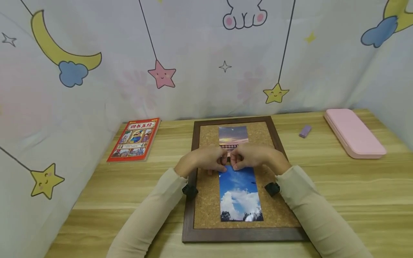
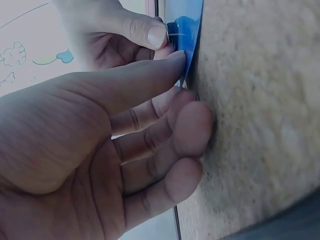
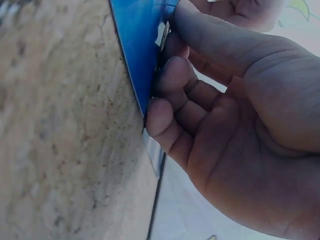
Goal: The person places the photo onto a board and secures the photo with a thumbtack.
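A photo of blue sky and white clouds [image 1: 240, 195] lies on a cork board [image 1: 208, 204] in a dark wooden frame. My left hand [image 1: 209, 157] pinches the photo's top edge, thumb on the front and fingertips behind it, close against the cork. Beside it, my right hand [image 1: 251, 156] pinches a thumbtack [image 2: 170, 35] between thumb and finger. The tack's thin point faces the photo's top edge. Above the hands is a second photo, of a sunset sky [image 1: 233, 135], whose lower part the hands partly cover.
On the wooden table, a red comic-style book [image 1: 135, 139] lies to the left of the board. To the right are a small purple block [image 1: 305, 131] and a pink case [image 1: 355, 132]. A patterned curtain [image 1: 193, 46] hangs behind the table. Dark wrist cameras [image 1: 190, 191] sit at both cuffs.
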{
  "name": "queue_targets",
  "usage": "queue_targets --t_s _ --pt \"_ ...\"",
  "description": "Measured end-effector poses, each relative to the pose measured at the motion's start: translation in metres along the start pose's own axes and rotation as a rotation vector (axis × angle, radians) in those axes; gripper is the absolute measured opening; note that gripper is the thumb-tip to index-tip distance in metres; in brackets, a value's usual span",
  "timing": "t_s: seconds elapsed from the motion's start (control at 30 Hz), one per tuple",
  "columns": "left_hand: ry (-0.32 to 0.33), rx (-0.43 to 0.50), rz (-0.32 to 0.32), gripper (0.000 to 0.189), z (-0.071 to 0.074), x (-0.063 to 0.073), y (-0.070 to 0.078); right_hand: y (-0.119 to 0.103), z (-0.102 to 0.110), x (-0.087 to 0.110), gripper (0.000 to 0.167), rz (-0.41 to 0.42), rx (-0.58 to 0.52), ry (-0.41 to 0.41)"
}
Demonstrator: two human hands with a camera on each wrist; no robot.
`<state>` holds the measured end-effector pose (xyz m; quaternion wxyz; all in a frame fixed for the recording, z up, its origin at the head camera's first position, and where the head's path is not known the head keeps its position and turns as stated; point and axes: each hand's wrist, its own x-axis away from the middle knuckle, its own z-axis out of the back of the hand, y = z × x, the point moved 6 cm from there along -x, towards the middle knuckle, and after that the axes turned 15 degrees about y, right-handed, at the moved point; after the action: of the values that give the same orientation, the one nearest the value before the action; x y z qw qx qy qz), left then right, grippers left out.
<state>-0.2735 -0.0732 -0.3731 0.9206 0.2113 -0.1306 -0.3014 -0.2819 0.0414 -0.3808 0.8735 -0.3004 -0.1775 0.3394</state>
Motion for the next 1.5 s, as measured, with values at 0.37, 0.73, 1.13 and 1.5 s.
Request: queue_targets --t_s 0.37,0.73,1.13,1.5 --pt "0.008 0.006 0.004 0.015 -0.002 -0.003 0.002 0.002 -0.003 0.000 0.010 -0.072 0.092 0.025" --pt "-0.010 0.090 0.011 0.016 -0.005 0.001 -0.008 0.002 -0.011 -0.003 0.012 -0.055 0.061 0.049" --pt "-0.022 0.117 0.030 0.014 -0.002 0.009 -0.012 -0.003 -0.013 -0.005 0.012 -0.046 0.085 0.035" --pt "-0.006 0.163 0.020 0.011 0.007 0.023 -0.026 -0.012 -0.012 -0.004 0.005 0.143 -0.066 -0.035"
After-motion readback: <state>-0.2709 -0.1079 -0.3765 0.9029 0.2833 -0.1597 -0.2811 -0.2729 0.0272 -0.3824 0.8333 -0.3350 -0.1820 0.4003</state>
